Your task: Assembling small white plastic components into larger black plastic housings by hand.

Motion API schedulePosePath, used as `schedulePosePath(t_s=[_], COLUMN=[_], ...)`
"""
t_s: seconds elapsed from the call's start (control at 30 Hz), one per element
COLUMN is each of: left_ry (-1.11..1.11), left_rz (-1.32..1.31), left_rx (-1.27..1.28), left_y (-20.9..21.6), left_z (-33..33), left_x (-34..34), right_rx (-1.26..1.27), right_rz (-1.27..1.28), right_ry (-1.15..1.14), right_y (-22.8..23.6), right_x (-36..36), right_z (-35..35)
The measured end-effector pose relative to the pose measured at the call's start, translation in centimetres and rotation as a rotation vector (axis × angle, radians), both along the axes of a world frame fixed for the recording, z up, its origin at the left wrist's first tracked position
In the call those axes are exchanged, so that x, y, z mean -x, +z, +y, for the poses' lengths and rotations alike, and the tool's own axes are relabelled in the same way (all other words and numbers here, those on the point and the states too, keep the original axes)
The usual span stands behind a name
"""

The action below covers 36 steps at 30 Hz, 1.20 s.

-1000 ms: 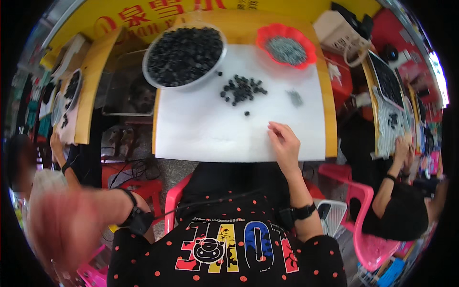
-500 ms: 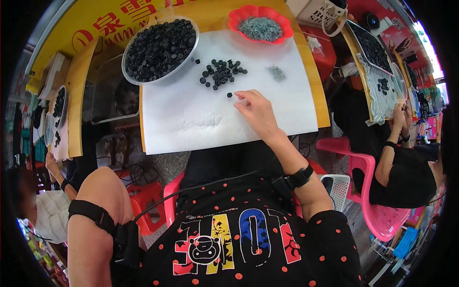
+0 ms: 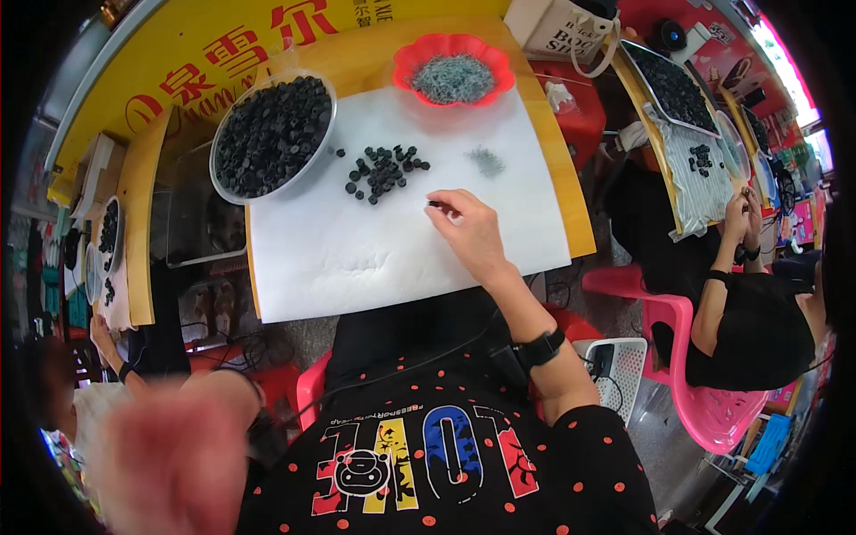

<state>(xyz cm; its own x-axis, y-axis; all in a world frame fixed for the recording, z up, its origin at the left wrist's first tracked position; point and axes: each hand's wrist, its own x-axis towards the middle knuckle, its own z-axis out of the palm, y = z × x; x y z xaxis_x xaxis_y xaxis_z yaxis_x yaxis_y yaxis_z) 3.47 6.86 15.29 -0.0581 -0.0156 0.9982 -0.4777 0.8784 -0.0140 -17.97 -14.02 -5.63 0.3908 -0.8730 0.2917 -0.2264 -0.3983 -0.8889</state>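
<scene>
My right hand (image 3: 471,234) rests on the white sheet (image 3: 357,250) and pinches a small black piece (image 3: 433,205) at its fingertips. Just beyond it lies a loose cluster of small black round parts (image 3: 383,171) and a little heap of grey metal bits (image 3: 487,160). My left hand (image 3: 174,464) is far off the table at the lower left, badly blurred; I cannot tell whether it holds anything. A clear round bowl (image 3: 272,134) full of black parts sits at the sheet's far left corner. A red scalloped dish (image 3: 453,69) of grey bits stands at the far edge.
The yellow table edge (image 3: 571,196) runs along the right. Another person sits on a pink chair (image 3: 678,357) at the right, hands at a neighbouring table with trays of black parts (image 3: 678,89). A third table with bowls is at the left (image 3: 111,241).
My right hand has stayed on the sheet near the black cluster, now pinching a piece. My left arm swung from raised beside my body to low and blurred at the lower left.
</scene>
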Motion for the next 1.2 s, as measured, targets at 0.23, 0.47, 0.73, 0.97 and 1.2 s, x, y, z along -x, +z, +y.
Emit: schedulePosePath(t_s=[0.23,0.47,0.73,0.97,1.2], left_ry=[0.114,0.273,0.287,0.311,-0.027], left_rz=[-0.014,-0.172,-0.264,-0.151,0.256], left_rx=[-1.322,-1.233,-1.353,-1.444,-1.707], left_y=[-13.1,-21.7,-21.1,-18.1,-14.9], left_z=[-20.0,-27.7,-28.3,-24.8,-19.1], left_x=[7.5,9.1,9.3,8.3,8.4], right_rx=[-0.039,-0.263,-0.19,-0.197,-0.461], right_rz=[0.026,-0.156,-0.181,-0.137,-0.456], right_ry=[-0.253,-0.34,-0.319,-0.27,-0.018], right_y=[-0.5,-1.8,-1.9,-1.3,1.1], right_x=[6.6,8.2,8.3,8.5,8.0], right_z=[-0.5,-0.3,-0.7,-0.5,1.2])
